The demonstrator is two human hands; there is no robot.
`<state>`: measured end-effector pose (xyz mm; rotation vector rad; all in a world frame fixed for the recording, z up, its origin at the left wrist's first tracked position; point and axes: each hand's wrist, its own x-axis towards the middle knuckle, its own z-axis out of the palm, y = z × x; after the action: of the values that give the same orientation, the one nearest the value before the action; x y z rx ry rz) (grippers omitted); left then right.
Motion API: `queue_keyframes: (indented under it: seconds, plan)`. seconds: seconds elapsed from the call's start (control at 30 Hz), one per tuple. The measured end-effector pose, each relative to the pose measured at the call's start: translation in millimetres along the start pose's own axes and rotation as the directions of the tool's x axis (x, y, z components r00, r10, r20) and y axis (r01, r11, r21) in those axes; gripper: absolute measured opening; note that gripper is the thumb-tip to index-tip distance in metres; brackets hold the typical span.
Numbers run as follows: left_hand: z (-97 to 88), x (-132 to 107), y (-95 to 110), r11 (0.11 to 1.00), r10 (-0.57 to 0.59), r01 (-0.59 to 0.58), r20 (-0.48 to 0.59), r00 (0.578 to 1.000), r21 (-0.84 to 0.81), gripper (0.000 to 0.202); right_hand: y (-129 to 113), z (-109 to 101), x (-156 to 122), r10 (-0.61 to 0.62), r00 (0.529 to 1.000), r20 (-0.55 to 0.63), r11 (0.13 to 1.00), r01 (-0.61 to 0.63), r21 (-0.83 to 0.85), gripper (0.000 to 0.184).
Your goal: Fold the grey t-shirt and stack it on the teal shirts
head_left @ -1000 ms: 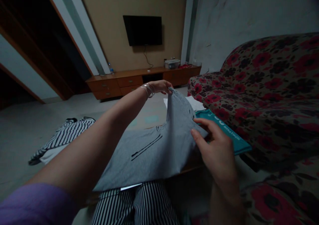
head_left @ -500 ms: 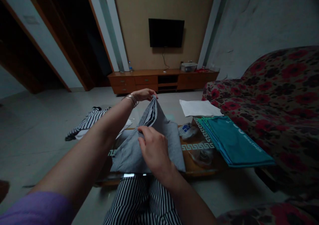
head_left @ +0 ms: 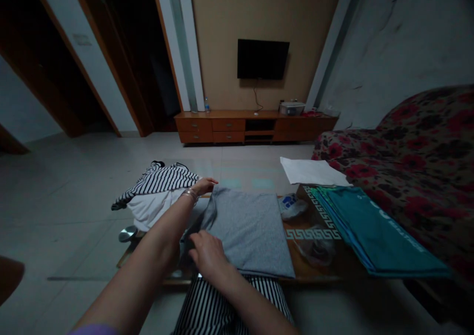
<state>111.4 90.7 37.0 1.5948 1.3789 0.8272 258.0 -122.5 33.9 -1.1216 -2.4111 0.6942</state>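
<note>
The folded grey T-shirt (head_left: 252,231) lies on the glass-topped coffee table (head_left: 313,234), nearly square, so no long axis stands out; its right edge runs away from the person, toward the television (head_left: 262,59). The left hand (head_left: 205,185), fingers close together, touches its far left corner; the right hand (head_left: 208,253), half curled, lies at its near left edge. Whether either grips, I cannot tell.
</note>
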Motion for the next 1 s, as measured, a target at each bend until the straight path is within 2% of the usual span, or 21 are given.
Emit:
queue_keyframes:
  seconds: [0.07, 0.13, 0.23, 0.3, 0.37, 0.43, 0.5, 0.6, 0.77, 0.87, 1.0]
  plan:
    - [-1.7, 6.5, -19.1, 0.992, -0.117, 0.116, -0.005, 0.993, -0.050, 0.030, 26.4, -6.2, 2.6, -0.047, 0.999, -0.015, 0.998, 0.047, 0.039, 0.029]
    - [-3.8, 12.3, -34.7, 0.976, -0.202, 0.201, -0.005, 0.979, -0.086, 0.033, 68.1, -26.7, 10.1, -0.020, 0.998, -0.066, 1.000, 0.021, 0.023, 0.027]
    - [-4.9, 18.0, -51.2, 0.958, -0.269, 0.265, -0.019, 0.963, -0.109, 0.044, 147.9, -75.2, 30.0, 0.139, 0.981, -0.138, 0.985, -0.151, -0.083, 0.030]
    - [-2.2, 21.7, -58.5, 0.952, -0.291, 0.283, -0.058, 0.955, -0.114, 0.054, 199.8, -108.1, 45.8, 0.287, 0.945, -0.157, 0.937, -0.311, -0.161, 0.035]
    - [3.2, 26.4, -63.4, 0.951, -0.302, 0.290, -0.118, 0.946, -0.111, 0.061, 241.6, -133.1, 60.6, 0.355, 0.922, -0.153, 0.909, -0.379, -0.173, 0.041]
    - [9.8, 31.9, -65.9, 0.955, -0.295, 0.281, -0.191, 0.936, -0.099, 0.058, 270.7, -147.6, 73.0, 0.385, 0.919, -0.086, 0.905, -0.395, -0.158, 0.043]
    - [16.1, 36.1, -65.2, 0.966, -0.260, 0.249, -0.266, 0.928, -0.075, 0.050, 288.9, -153.2, 82.5, 0.393, 0.919, 0.021, 0.913, -0.387, -0.133, 0.045]
    - [23.1, 36.5, -57.7, 0.986, -0.165, 0.165, -0.358, 0.919, -0.029, 0.039, 303.6, -154.6, 91.9, 0.375, 0.911, 0.173, 0.927, -0.365, -0.088, 0.047]
    - [28.2, 25.8, -37.1, 0.991, 0.105, -0.054, -0.448, 0.888, 0.126, 0.033, 319.7, -164.1, 97.6, 0.343, 0.854, 0.392, 0.933, -0.359, -0.034, 0.034]
    - [27.3, 22.7, -31.8, 0.973, 0.190, -0.102, -0.472, 0.861, 0.206, 0.030, 329.7, -174.9, 96.5, 0.352, 0.824, 0.444, 0.927, -0.373, -0.044, 0.032]
    - [26.5, 26.9, -41.4, 0.971, 0.161, -0.045, -0.506, 0.848, 0.234, 0.029, 339.5, -183.2, 90.7, 0.408, 0.826, 0.389, 0.911, -0.399, -0.107, 0.033]
